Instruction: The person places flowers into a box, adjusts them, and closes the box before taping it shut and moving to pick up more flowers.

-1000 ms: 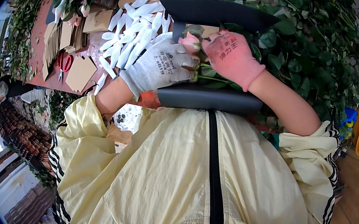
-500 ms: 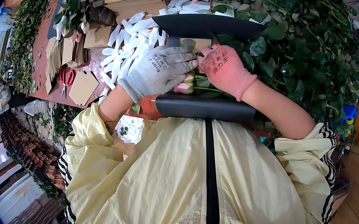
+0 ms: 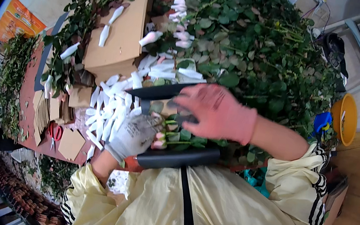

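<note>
My left hand (image 3: 133,136), in a grey glove, lies against the heads of pink roses (image 3: 159,143), its fingers stretched toward them and partly lost to sight. My right hand (image 3: 216,113), in a pink glove with dark fingertips, is over the stems with its fingers apart and nothing visible in them. Beneath both hands is a black sheet-like holder (image 3: 178,157) with a raised near edge and far flap. Green leaves and rose stems (image 3: 185,142) lie in it, and a bit of brown cardboard (image 3: 169,110) shows beside the far flap.
White foam net sleeves (image 3: 113,110) are heaped left of the holder. Red-handled scissors (image 3: 54,132) and cardboard pieces (image 3: 71,145) lie further left. Behind stands a cardboard stack (image 3: 119,51); leafy roses (image 3: 252,53) fill the far right. A yellow basin (image 3: 348,120) is at right.
My right hand has come away from beside the left, and its fingers have spread. My left hand remains by the rose heads. The view has shifted, showing more of the table's far side.
</note>
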